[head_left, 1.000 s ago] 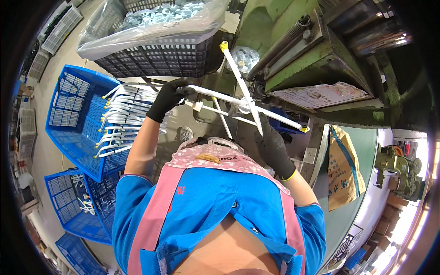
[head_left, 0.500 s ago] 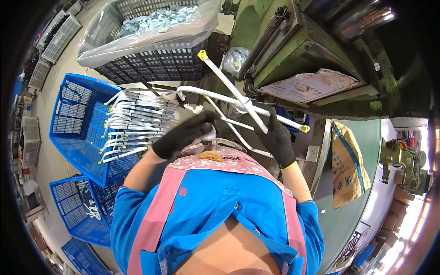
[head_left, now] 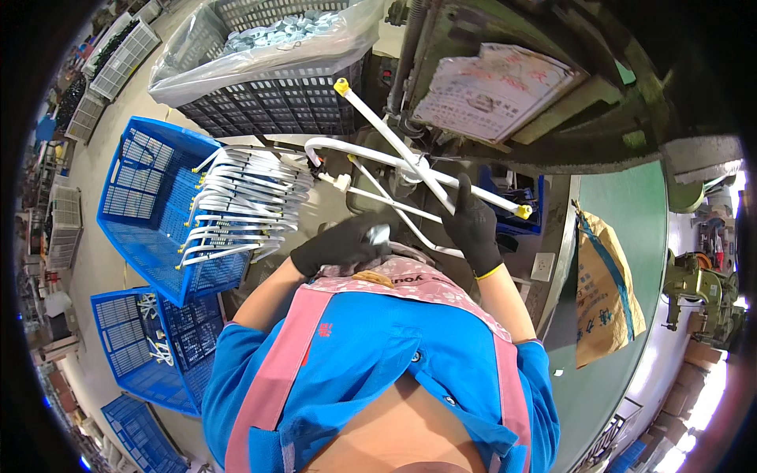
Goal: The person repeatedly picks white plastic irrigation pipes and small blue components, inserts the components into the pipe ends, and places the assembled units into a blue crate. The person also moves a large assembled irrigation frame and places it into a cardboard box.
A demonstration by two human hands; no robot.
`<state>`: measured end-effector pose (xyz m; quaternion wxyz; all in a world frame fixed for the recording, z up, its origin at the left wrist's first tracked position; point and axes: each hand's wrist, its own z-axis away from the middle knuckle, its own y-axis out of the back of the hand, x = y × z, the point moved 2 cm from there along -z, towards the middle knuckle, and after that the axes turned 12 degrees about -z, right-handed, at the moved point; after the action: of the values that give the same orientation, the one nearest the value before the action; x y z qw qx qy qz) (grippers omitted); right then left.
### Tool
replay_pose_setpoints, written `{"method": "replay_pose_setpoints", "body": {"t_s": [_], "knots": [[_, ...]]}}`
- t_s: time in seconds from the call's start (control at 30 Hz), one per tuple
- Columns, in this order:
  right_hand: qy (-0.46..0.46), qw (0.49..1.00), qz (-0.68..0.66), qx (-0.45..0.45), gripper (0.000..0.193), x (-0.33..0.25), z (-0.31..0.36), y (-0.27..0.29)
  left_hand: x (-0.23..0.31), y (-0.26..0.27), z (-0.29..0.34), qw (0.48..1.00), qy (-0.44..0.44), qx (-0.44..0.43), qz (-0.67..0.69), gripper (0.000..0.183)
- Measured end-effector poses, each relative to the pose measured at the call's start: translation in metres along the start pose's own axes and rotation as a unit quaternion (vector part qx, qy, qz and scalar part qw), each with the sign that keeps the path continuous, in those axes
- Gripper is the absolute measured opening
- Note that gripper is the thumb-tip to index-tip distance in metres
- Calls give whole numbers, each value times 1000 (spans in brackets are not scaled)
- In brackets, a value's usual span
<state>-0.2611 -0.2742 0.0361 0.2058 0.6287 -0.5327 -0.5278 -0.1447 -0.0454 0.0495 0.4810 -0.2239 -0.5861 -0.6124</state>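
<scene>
A white tubular frame [head_left: 392, 158] of crossed bars with yellow end caps stands in front of me at the green machine [head_left: 505, 71]. My right hand [head_left: 473, 225], in a black glove, grips one of its bars near the crossing, index finger raised. My left hand [head_left: 341, 244], also black-gloved, is low near my apron, closed around a small grey metal piece [head_left: 379, 234]. A stack of similar white bent tubes [head_left: 244, 201] lies across the blue crate [head_left: 138, 213] to my left.
A black crate [head_left: 268, 102] lined with clear plastic holds several small grey parts at the back. More blue crates [head_left: 150, 347] stand at lower left. A brown paper sack [head_left: 603, 292] leans at right on the green floor.
My left hand has let go of the frame's left end and dropped to my apron, now holding a small metal piece. The frame has tilted more upright in my right hand.
</scene>
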Motion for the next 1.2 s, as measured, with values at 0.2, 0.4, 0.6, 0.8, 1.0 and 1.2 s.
{"method": "replay_pose_setpoints", "body": {"t_s": [0.2,0.4,0.6,0.8,1.0,1.2], "knots": [[37,997,-56,44,71,-4,-5,5,24,23,-63,905,-123,373,-165,61],[-57,998,-31,-13,67,-5,-7,7,39,31,-100,832,-170,366,-382,59],[-48,998,-38,30,62,-12,-5,10,18,35,-109,873,-214,294,-325,40],[-95,990,94,36,57,-22,-9,20,1,51,-103,829,-209,295,-426,54],[-63,987,139,53,57,10,-9,9,-29,102,-77,805,-144,306,-488,40],[-125,987,98,-10,32,62,-19,-18,-43,103,-88,799,-106,179,-565,42]]}}
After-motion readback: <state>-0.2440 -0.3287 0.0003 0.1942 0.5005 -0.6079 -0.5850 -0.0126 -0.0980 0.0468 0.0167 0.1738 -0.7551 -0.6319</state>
